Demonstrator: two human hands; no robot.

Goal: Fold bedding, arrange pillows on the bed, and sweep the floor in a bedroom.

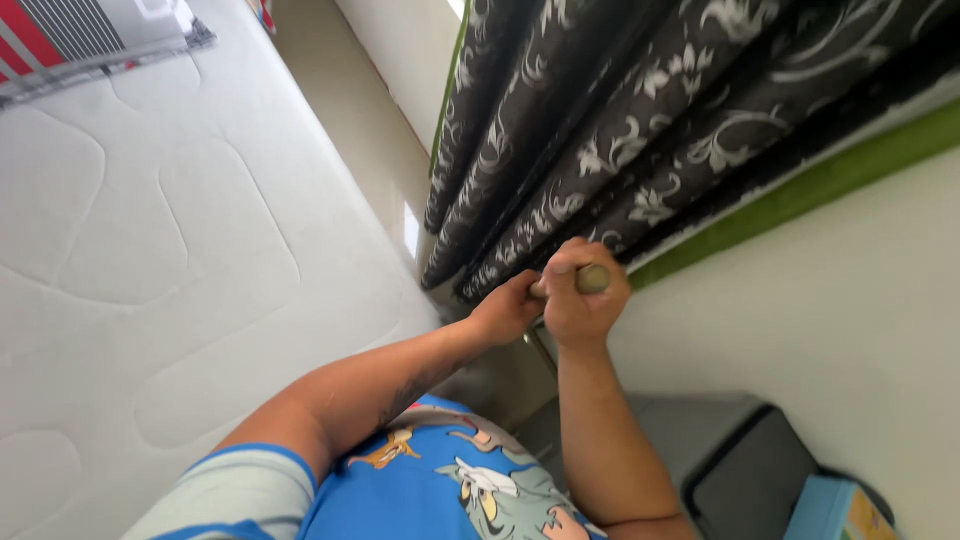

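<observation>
Together, your fingers clamp a wooden pole point(590, 279): your right hand point(583, 300) wraps its rounded end, your left hand point(510, 308) grips just beside it on the left. Beyond hangs a dark floral curtain point(640, 130) against a cream wall point(850, 310); a white mattress point(170, 260) lies left, a grey bin point(720, 460) near right.

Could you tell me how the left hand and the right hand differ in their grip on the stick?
The right hand wraps the stick near its visible end in a full fist, while the left hand grips it lower, mostly hidden behind the right. The right forearm rises nearly upright in the picture; the left arm comes in slanted from the mattress side. Both hands are closed on the stick, in front of the dark curtain.
</observation>
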